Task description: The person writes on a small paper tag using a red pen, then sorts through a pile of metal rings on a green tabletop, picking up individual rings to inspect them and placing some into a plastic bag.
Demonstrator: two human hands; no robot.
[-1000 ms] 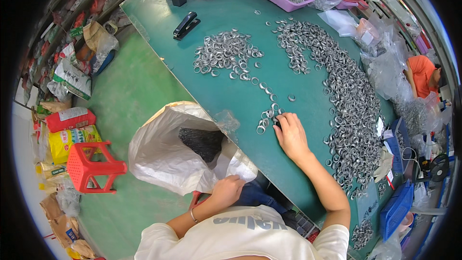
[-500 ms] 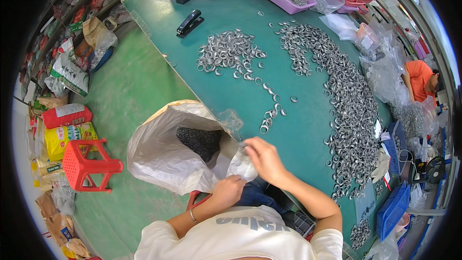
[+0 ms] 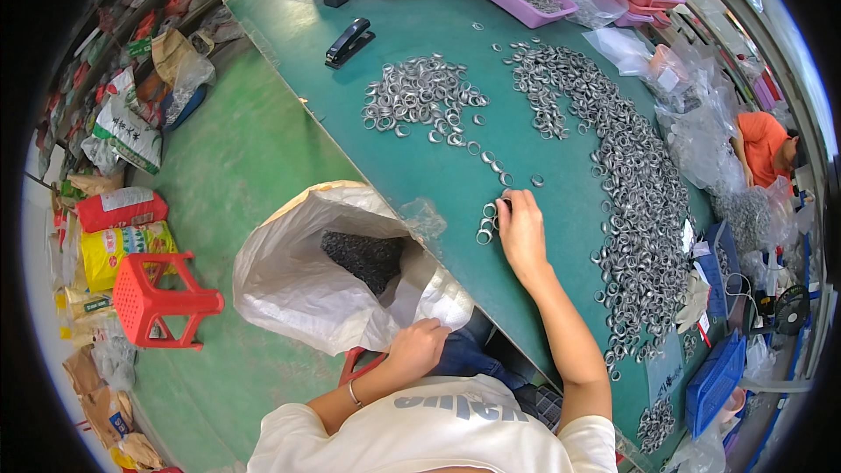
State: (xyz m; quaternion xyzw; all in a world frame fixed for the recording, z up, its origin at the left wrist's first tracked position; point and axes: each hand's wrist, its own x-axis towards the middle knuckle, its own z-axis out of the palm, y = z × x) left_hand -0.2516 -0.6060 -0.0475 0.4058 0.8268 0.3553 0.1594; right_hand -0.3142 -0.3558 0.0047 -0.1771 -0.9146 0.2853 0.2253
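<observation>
A red plastic stool [image 3: 158,300] stood on the green floor beside a large white woven sack [image 3: 307,276] of dark parts, whose rim the left hand [image 3: 419,346] gripped in closed fingers. The right hand [image 3: 520,229] lay flat on the green tabletop [image 3: 438,175], fingertips together over a small cluster of silver metal rings [image 3: 487,222], with a long heap of rings [image 3: 635,201] farther right.

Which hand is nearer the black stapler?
The right hand: it rests on the table among metal rings, nearer the stapler. The left hand is down off the table, at the white sack.
</observation>
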